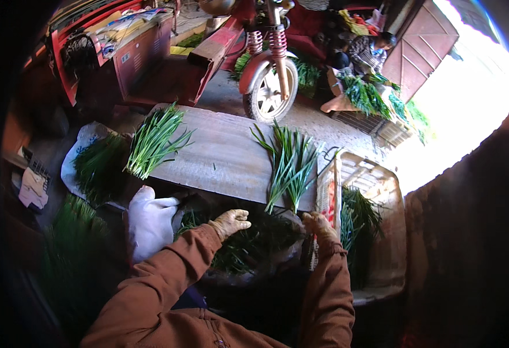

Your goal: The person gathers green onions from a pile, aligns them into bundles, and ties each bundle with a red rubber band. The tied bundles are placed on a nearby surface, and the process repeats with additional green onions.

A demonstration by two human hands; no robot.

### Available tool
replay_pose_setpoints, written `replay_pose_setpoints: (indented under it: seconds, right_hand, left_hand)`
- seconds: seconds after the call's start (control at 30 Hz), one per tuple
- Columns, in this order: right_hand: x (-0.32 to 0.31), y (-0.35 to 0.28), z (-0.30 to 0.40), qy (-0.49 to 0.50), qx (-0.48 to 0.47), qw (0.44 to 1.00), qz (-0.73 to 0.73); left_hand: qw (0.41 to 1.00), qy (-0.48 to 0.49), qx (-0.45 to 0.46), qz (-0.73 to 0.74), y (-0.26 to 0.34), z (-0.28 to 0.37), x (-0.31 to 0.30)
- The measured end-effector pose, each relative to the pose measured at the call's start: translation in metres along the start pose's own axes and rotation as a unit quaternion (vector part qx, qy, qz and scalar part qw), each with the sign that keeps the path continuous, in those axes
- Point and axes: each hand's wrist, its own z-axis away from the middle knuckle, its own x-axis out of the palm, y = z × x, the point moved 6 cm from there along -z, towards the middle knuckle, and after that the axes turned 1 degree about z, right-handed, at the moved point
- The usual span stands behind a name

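Observation:
My left hand [231, 223], in a pale work glove, hovers above the near edge of a grey board [224, 150]. Its fingers are loosely bent and nothing shows in them. The gloved right hand [322, 226] is at the board's near right corner, close to the pale stem ends of a small bunch of garlic chives [287, 167] spread loosely on the board. Whether those fingers pinch anything is unclear. A thicker chive bunch [156, 139] rests at the board's left end. Below the board, dark chive leaves [254, 243] lie in shadow in front of me.
At right stands a pale plastic crate [382, 265] with chives inside. A white cloth or bag [152, 222] hangs at the board's left. More chives [102, 165] lie beyond it. Ahead are a red three-wheeler's front wheel [271, 89] and a seated person [367, 52] behind piled greens.

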Motion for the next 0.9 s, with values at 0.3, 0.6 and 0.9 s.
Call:
replay_pose_setpoints:
  seconds: [0.3,0.6,0.9]
  right_hand:
    - [-0.04,-0.035,0.004,0.074,0.057,0.948,-0.305]
    - [-0.041,-0.036,0.023,-0.002,0.084,0.972,-0.219]
    - [-0.031,-0.042,0.027,-0.039,0.069,0.99,-0.119]
  left_hand:
    - [0.781,0.309,0.254,-0.48,0.073,-0.07,-0.18]
    - [0.666,0.087,0.141,-0.727,0.052,-0.123,-0.169]
    - [0.714,-0.15,0.338,-0.594,0.044,-0.08,-0.026]
